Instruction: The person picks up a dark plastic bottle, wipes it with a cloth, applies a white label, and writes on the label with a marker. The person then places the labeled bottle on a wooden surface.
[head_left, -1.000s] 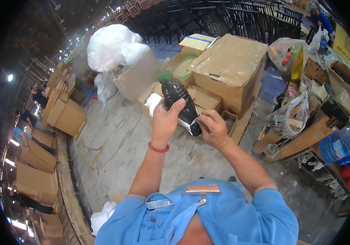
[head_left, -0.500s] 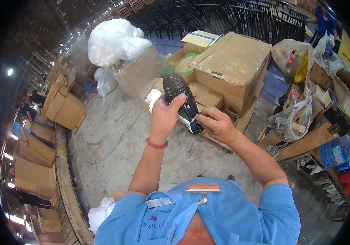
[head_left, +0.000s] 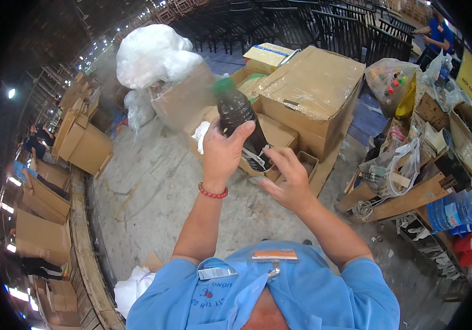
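A dark plastic bottle (head_left: pixel 237 113) with a green cap is held tilted in front of me, cap end up and to the left. My left hand (head_left: pixel 225 148) is closed around its middle, thumb across the front. Near the bottle's lower end is a white, partly loose label (head_left: pixel 255 163). My right hand (head_left: pixel 290 181) is beside that end with thumb and forefinger apart. Its fingertips lie close to the label; whether they touch it I cannot tell.
Beyond my hands stands a large taped cardboard box (head_left: pixel 313 82) among smaller ones. White plastic bags (head_left: pixel 153 55) are piled at far left. On the right, a cluttered wooden shelf (head_left: pixel 406 201) holds bags and blue water bottles (head_left: pixel 456 206). A person (head_left: pixel 439 36) is at far right.
My right hand's thumb and fingers have spread from their pinch at the label and the hand has dropped slightly. The left hand keeps the bottle, its cap tilted a little further up.
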A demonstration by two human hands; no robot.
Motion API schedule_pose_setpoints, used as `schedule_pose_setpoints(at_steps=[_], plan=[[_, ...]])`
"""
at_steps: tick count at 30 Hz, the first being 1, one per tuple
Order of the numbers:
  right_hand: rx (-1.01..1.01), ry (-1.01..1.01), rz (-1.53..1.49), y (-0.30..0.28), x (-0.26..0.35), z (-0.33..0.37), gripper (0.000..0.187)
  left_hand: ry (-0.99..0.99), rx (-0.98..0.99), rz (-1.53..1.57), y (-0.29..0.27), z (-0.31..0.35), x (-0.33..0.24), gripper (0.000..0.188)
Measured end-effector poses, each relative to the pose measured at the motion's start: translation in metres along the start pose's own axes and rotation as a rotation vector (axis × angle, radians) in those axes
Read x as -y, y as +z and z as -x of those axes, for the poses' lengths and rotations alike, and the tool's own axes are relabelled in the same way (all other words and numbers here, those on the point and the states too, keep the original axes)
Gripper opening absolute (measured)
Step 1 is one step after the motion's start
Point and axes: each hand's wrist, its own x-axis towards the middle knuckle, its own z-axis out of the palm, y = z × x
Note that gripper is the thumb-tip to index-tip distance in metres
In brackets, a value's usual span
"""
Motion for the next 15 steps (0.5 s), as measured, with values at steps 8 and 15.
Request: schedule_pose_setpoints(at_steps=[8,15], plan=[[0.060,-0.281,0.336,0.027,-0.024,-0.005,0.020,-0.006,-0.073,-0.023,0.015,-0.016,0.026,0.042],[0.068,-0.074,0.248,0.070,-0.036,0.031,0.012,-0.072,-0.128,-0.093,0.017,-0.013,0.042,0.041]])
